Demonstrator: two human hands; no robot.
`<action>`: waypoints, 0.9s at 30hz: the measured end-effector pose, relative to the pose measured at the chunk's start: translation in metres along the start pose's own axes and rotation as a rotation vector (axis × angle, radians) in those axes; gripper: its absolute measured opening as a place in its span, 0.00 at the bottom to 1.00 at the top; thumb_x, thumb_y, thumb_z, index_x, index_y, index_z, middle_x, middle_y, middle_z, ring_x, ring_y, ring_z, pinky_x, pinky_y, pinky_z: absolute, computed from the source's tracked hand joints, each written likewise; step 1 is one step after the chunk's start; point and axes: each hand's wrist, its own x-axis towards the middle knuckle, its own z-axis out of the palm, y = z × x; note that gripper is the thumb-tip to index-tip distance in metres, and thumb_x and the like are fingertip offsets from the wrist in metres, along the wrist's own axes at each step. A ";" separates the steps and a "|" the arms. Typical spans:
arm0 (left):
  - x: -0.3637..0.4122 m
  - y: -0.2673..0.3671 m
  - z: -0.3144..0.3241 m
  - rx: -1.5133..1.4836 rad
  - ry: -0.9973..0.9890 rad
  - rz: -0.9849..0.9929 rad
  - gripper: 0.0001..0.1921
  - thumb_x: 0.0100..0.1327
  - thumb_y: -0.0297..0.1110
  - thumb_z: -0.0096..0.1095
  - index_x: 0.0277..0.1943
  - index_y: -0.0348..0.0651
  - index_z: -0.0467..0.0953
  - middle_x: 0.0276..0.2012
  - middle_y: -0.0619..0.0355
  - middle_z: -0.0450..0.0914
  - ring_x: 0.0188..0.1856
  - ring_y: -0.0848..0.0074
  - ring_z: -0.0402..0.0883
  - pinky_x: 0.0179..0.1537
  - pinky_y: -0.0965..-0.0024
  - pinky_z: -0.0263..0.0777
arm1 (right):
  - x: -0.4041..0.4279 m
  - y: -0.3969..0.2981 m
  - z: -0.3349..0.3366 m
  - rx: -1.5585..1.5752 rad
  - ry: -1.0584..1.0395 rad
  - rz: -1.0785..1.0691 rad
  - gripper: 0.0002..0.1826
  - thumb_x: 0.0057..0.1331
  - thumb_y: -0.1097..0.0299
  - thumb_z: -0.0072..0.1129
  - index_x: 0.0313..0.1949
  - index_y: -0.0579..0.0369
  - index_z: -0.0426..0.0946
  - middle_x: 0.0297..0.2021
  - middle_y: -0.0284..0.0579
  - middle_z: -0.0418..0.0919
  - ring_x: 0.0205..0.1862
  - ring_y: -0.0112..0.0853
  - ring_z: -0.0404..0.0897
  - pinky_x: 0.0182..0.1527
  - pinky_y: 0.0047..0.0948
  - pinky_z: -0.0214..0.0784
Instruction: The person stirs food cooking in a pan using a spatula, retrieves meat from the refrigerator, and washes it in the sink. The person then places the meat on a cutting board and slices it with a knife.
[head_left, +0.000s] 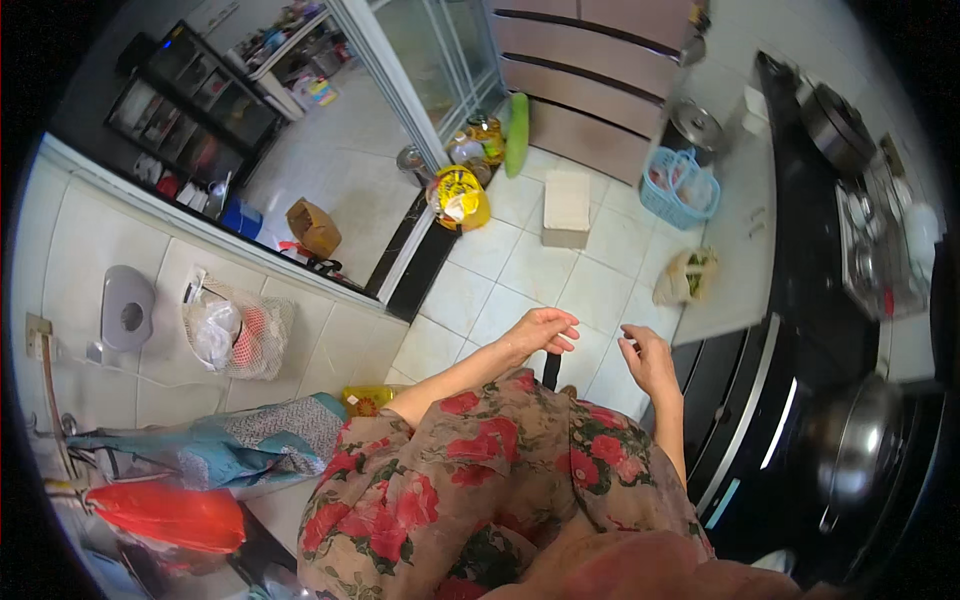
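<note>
My left hand (541, 332) hangs in front of my body, fingers loosely curled and apart, with nothing in it. To its right, my right hand (646, 357) is also bare, thumb and fingers spread a little. A black strap (551, 370) shows just below my left hand, at the front of my floral top (480, 450). Beneath both hands lies the pale tiled floor (525, 277). Farther ahead on the tiles stands a white box-like block (566, 206). A bag with green vegetables (690, 275) rests on the floor beyond my right hand.
On the right runs a black counter (810, 300) with a lidded wok (851, 442). A blue basket (679, 187) and a lidded pot (694, 126) stand ahead. A long green gourd (517, 135) leans near oil bottles (484, 139) and a yellow bag (459, 199). Left is a doorway sill (412, 255).
</note>
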 end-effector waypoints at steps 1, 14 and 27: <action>0.010 0.007 -0.003 -0.020 0.016 0.002 0.16 0.70 0.39 0.52 0.53 0.37 0.73 0.43 0.53 0.81 0.38 0.74 0.83 0.40 0.75 0.78 | 0.016 0.004 -0.004 -0.012 -0.040 -0.020 0.14 0.61 0.69 0.59 0.45 0.62 0.78 0.36 0.55 0.80 0.31 0.45 0.79 0.36 0.36 0.72; 0.203 0.120 -0.062 -0.068 -0.069 0.023 0.16 0.69 0.39 0.52 0.54 0.38 0.72 0.44 0.53 0.80 0.40 0.74 0.82 0.41 0.75 0.76 | 0.215 0.036 -0.054 0.006 -0.120 0.027 0.14 0.62 0.71 0.59 0.46 0.62 0.77 0.36 0.55 0.80 0.32 0.41 0.80 0.35 0.34 0.73; 0.385 0.205 -0.010 -0.062 -0.098 0.031 0.15 0.68 0.40 0.55 0.50 0.39 0.74 0.42 0.53 0.80 0.36 0.73 0.82 0.36 0.73 0.77 | 0.339 0.143 -0.151 0.042 -0.024 0.063 0.14 0.62 0.73 0.58 0.46 0.64 0.77 0.34 0.52 0.79 0.30 0.37 0.80 0.34 0.30 0.71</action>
